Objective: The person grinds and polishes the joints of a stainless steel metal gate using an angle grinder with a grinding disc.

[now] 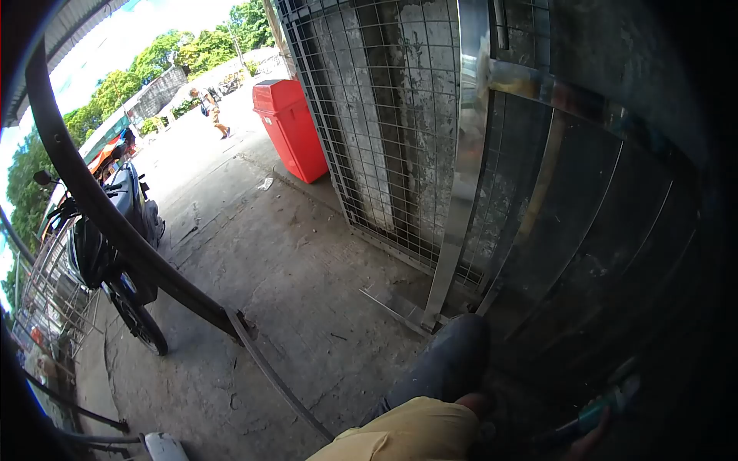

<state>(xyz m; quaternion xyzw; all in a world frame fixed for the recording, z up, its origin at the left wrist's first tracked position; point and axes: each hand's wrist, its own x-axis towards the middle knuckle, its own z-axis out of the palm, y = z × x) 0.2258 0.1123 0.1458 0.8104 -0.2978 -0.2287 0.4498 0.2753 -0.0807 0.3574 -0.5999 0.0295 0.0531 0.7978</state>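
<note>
At the dark lower right, my right hand [590, 444] is closed around a teal-bodied tool [596, 416], which looks like a power tool; shadow hides its exact kind. Past the end of a yellow sleeve [415, 430], a small part of my left hand [477, 403] shows beside my dark trouser knee [461, 346]. Its fingers are hidden. Just beyond the knee stands a shiny metal frame [463, 169] with an upright post and a crossbar. A thin metal strip [392, 309] lies on the ground by its foot.
A wire mesh panel [384, 131] leans along the wall behind the frame. A red bin [290, 131] stands farther off. A curved dark metal bar [123, 223] crosses the left side, before a parked motorcycle [123, 230]. One person [209, 110] is outside in the sunlight.
</note>
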